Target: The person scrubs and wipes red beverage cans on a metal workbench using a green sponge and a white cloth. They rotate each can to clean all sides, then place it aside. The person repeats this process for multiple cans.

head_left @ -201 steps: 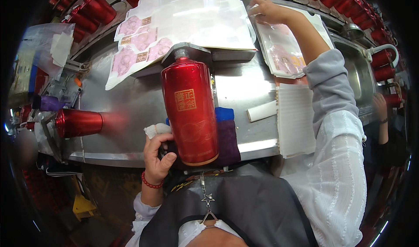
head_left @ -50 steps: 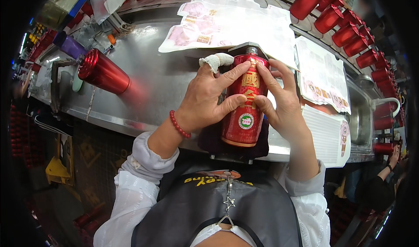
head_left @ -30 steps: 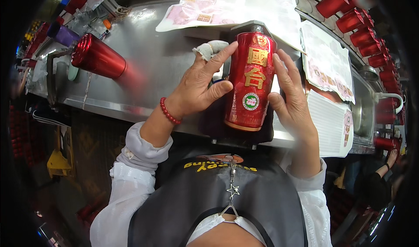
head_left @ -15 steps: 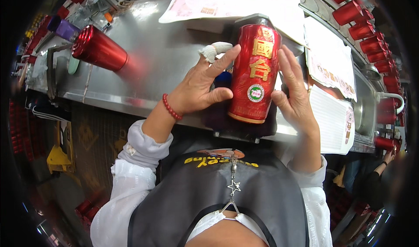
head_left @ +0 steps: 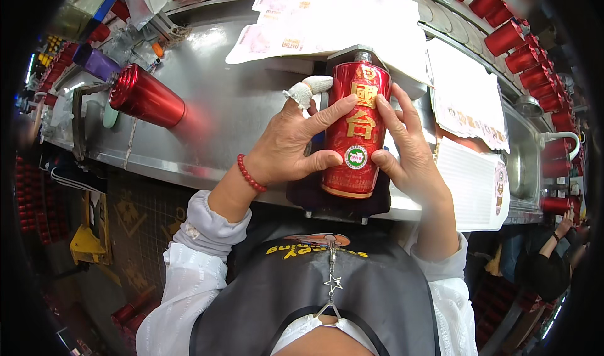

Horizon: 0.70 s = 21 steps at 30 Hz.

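Note:
A red metallic bottle with raised gold characters, a round green-and-white label and a gold band at its base lies in a dark padded holder, neck pointing away from me. My left hand is open at its left side, the stretched index fingertip on the upper gold character and the thumb by the round label. One left finger wears a white fabric cover. From the other side, my right hand lays spread fingertips on the bottle's upper right, its thumb beside the label. The bottle's underside is hidden.
On the metal worktop another red bottle lies tilted at the left. Printed decal sheets spread behind the holder, with more sheets to the right. Beyond them are a sink and a row of red bottles.
My hands have come closer together, and their fingertips now rest on the bottle's front. The bottle and holder appear lower in the picture as the view has shifted.

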Each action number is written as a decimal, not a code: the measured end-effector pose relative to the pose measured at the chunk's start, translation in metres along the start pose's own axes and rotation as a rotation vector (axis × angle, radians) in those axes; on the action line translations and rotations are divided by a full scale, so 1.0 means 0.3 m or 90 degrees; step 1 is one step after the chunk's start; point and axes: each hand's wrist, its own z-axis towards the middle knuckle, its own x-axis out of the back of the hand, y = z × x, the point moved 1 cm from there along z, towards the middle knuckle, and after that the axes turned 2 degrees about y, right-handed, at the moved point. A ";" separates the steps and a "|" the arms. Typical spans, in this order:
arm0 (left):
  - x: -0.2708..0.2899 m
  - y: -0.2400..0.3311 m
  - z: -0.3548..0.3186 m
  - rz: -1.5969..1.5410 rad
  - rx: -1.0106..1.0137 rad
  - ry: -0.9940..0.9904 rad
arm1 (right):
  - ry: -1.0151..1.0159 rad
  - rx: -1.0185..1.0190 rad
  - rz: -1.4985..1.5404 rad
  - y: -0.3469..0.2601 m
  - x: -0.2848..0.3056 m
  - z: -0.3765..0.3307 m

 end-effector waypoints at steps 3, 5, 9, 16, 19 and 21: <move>0.004 -0.005 0.001 -0.001 -0.007 0.002 | -0.005 -0.002 -0.007 -0.003 -0.002 0.004; 0.014 0.009 0.006 0.003 0.002 -0.008 | -0.011 -0.005 -0.028 -0.011 0.010 0.007; 0.043 -0.010 0.033 -0.040 0.004 -0.008 | 0.037 0.014 -0.030 -0.018 0.017 0.030; 0.039 0.004 0.086 0.051 -0.028 -0.007 | 0.021 0.030 -0.081 -0.019 0.051 0.052; 0.048 0.003 0.098 0.058 -0.020 -0.003 | 0.031 0.038 -0.083 -0.025 0.065 0.082; 0.057 0.007 0.108 0.072 -0.003 -0.034 | 0.025 0.029 -0.100 -0.038 0.070 0.102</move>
